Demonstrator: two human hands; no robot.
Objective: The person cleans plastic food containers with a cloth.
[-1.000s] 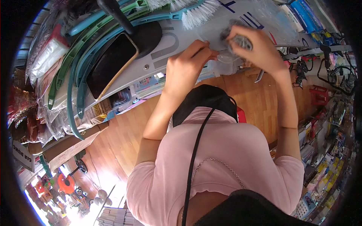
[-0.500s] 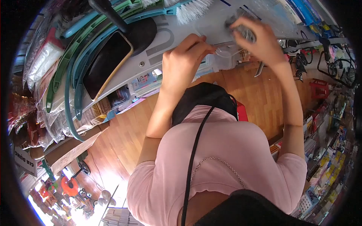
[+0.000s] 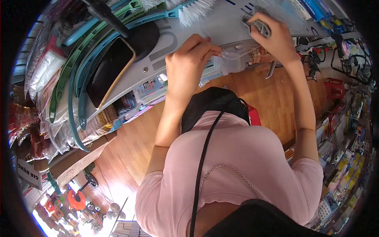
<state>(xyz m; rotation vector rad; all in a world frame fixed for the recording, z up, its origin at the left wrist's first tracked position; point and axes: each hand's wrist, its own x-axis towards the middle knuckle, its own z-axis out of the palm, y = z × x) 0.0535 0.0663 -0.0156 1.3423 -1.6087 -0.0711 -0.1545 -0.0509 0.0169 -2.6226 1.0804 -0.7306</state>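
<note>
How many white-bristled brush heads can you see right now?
2. One brush head lies just above the left hand; a second brush head sits further left at the top edge. More may be cut off.

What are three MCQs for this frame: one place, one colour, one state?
1. Where does the phone lie? A on the white counter B on the floor C in a hand
2. What colour are the brush handles? A red B teal C yellow
3. What is the right hand doing? A hanging open B gripping a grey item C lying flat on the phone
Answers: 1 A, it rests there, screen up; 2 B, curved teal-green handles; 3 B, fingers close round it while the left hand pinches a clear packet.
</note>
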